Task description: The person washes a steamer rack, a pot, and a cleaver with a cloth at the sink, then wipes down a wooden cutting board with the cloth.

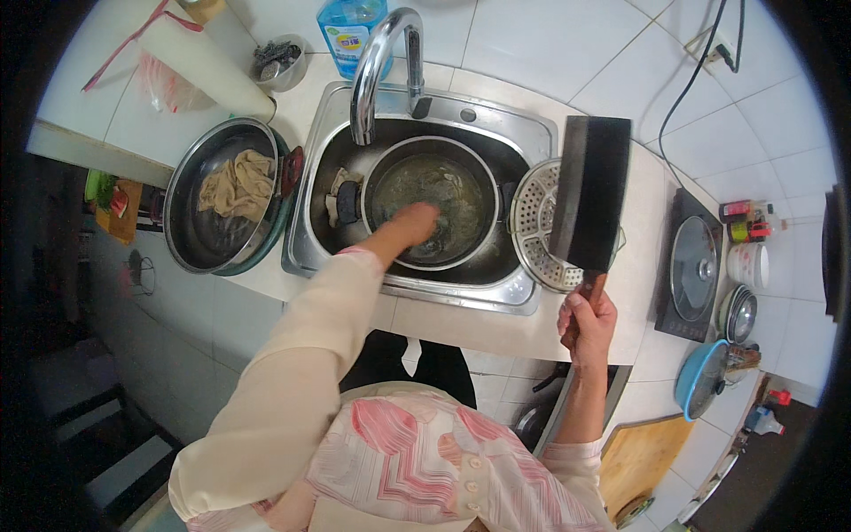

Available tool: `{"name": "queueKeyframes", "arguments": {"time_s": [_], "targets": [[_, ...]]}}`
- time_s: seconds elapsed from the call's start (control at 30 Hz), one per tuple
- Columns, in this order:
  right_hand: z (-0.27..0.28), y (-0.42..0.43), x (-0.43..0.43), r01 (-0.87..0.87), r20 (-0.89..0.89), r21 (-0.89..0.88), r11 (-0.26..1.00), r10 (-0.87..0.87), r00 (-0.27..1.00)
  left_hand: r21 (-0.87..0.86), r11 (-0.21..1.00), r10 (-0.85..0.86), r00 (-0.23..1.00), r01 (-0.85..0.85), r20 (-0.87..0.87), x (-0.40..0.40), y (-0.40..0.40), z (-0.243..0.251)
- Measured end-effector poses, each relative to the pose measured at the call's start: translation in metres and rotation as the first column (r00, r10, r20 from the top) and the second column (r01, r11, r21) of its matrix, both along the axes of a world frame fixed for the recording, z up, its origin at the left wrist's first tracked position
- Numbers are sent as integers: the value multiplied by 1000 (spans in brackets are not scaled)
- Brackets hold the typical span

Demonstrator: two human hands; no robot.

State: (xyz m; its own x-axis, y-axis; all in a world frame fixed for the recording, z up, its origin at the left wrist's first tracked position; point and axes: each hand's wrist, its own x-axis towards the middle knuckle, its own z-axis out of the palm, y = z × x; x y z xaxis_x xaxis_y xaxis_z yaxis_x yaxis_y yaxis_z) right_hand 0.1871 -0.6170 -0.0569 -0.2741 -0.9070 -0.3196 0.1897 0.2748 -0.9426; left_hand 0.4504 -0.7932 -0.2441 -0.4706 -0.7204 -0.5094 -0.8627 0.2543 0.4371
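Note:
My right hand (588,324) is closed around the wooden handle of a cleaver (597,193). Its broad dark blade points away from me, above a perforated metal steamer plate (530,226) at the sink's right side. My left hand (417,223) reaches into a metal pot (459,166) of cloudy water; its fingertips are at or under the water, so whether they hold anything is hidden. The pot stands in the stainless steel sink (332,266), below a curved chrome faucet (399,20). A crumpled cloth (344,179) lies behind the pot's left handle.
A pan (223,243) with a beige cloth (239,186) rests left of the sink. Behind stand a blue bottle (352,40) and a tub of scourers (282,63). To the right are an induction cooker (671,312) with a glass lid, a blue basin (691,379) and a wooden cutting board (641,459).

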Motion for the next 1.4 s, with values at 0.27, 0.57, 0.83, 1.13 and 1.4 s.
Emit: {"name": "queueKeyframes", "arguments": {"time_s": [0.27, 0.57, 0.83, 1.13, 1.4], "targets": [[-21, -8, 39, -78, -65, 149, 986, 89, 994, -9, 886, 323, 629, -464, -707, 36, -4, 112], [-11, -11, 90, -274, -121, 176, 945, 297, 947, 25, 781, 270, 301, -624, -914, -8, -39, 154], [-9, -34, 122, -185, -3, 92, 978, 186, 982, -163, 828, 33, 336, -536, -941, -33, 6, 131], [-5, -50, 118, -47, 215, 59, 997, 34, 976, -300, 941, -149, 606, -155, -782, 3, 41, 70], [8, -39, 60, -193, -582, -47, 980, 131, 802, -125, 989, 49, 969, -81, -242, 35, 18, 29]]}}
